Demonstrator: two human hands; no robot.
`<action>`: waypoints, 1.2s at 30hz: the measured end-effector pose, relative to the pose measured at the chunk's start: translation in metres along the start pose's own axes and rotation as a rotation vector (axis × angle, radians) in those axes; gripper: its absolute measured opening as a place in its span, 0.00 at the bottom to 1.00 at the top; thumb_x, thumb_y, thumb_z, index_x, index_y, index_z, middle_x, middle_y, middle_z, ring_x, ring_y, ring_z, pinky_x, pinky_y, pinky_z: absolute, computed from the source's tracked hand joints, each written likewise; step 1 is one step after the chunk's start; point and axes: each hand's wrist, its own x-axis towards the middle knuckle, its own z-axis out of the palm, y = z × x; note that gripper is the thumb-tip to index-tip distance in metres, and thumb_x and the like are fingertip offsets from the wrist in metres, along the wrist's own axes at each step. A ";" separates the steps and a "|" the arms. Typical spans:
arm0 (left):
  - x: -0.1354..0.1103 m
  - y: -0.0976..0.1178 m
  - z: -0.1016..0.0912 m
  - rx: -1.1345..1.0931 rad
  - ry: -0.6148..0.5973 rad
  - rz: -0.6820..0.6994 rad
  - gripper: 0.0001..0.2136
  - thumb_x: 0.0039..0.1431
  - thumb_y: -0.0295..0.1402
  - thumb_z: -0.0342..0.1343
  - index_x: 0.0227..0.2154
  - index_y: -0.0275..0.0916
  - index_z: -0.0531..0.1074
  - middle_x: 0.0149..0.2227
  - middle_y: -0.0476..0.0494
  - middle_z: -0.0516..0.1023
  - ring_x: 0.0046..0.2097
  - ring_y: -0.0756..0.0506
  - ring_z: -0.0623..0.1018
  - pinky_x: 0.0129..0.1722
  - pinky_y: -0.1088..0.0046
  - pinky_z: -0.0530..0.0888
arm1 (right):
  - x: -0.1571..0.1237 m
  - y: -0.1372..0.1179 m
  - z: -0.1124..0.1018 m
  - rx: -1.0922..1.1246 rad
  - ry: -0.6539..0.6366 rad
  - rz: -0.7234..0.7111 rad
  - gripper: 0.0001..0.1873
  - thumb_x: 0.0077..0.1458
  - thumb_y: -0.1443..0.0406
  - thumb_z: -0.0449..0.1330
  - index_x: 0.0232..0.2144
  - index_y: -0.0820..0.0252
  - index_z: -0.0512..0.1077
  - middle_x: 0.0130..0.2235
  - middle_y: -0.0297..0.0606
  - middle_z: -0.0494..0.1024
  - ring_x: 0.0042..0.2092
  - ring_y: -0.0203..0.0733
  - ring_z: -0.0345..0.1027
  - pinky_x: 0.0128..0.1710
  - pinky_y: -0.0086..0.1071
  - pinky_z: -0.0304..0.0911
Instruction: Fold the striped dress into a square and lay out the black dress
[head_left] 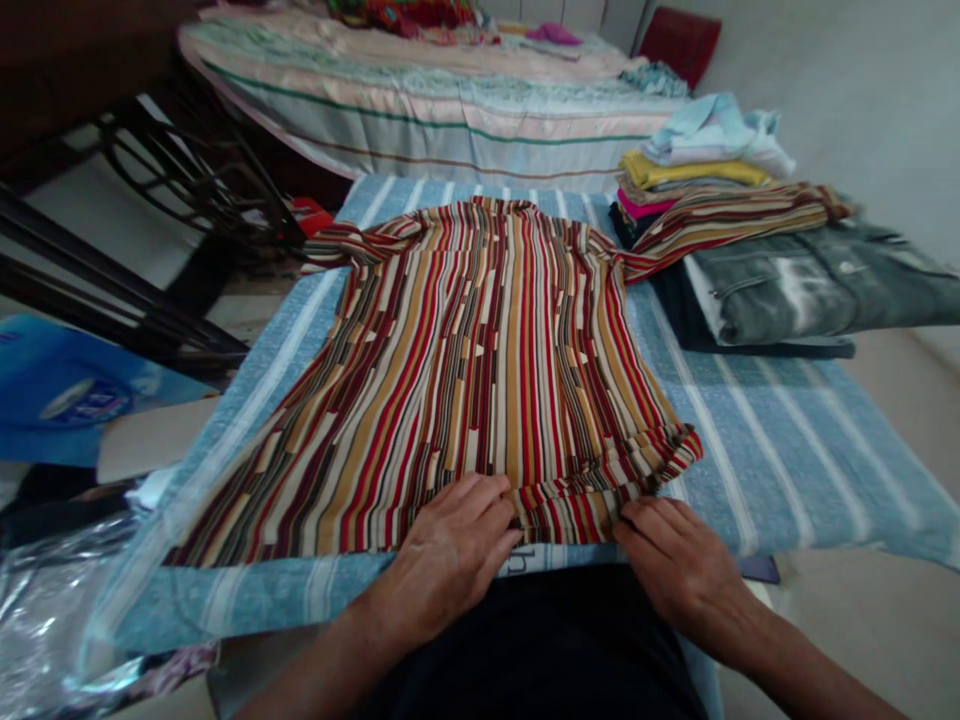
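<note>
A shirt (480, 350) with red, tan, cream and dark stripes lies spread out, collar at the far end, hem toward me. Its near right corner is turned up in a crumpled fold (600, 480). My left hand (457, 545) grips the hem near its middle, fingers together on top of the cloth. At the right part of the hem, my right hand (679, 560) pinches the edge, its fingertips partly hidden by the fabric. The right sleeve (735, 222) reaches over a pile of clothes; the left sleeve (360, 245) lies bunched at the table's edge.
Under the shirt is a blue striped cloth (750, 440) covering the table. Folded clothes (690, 170) and grey jeans (817, 285) are stacked at the right. Behind stands a bed (450, 110). Left are a dark metal frame (150, 220), a blue package (82, 390) and clear plastic (60, 600).
</note>
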 end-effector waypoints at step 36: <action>0.023 0.016 0.020 0.043 -0.103 0.170 0.07 0.56 0.21 0.46 0.30 0.38 0.66 0.31 0.46 0.67 0.34 0.46 0.65 0.33 0.69 0.67 | -0.001 0.033 -0.022 0.082 -0.054 0.020 0.10 0.56 0.75 0.50 0.36 0.64 0.71 0.41 0.45 0.74 0.47 0.45 0.66 0.50 0.43 0.64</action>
